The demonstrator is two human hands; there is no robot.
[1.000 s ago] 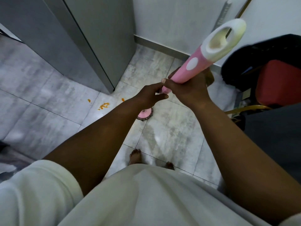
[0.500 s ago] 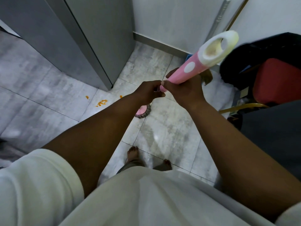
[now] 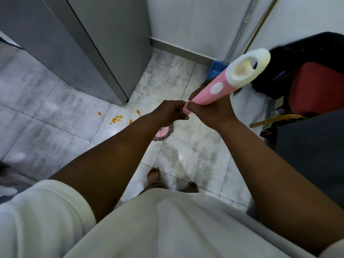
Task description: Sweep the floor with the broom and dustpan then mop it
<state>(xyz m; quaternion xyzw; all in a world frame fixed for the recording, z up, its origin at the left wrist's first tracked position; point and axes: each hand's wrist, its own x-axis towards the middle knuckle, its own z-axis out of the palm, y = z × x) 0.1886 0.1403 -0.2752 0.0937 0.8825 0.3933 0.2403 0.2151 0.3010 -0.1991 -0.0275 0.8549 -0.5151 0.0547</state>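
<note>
Both hands wrapped around the pink mop handle, left hand just below right hand, round mop head on tiled floor near orange crumbs, blue dustpan against the wall.

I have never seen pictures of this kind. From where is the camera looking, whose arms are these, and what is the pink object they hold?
The camera sits on a person's head and looks down, so you see their own arms, white clothing and bare feet. The left hand and the right hand both grip the pink mop handle, which ends in a white loop. Its round pink mop head rests on the grey tiled floor, partly hidden behind the left arm. Orange crumbs lie on the floor near the grey cabinet. A blue dustpan stands by the wall.
</note>
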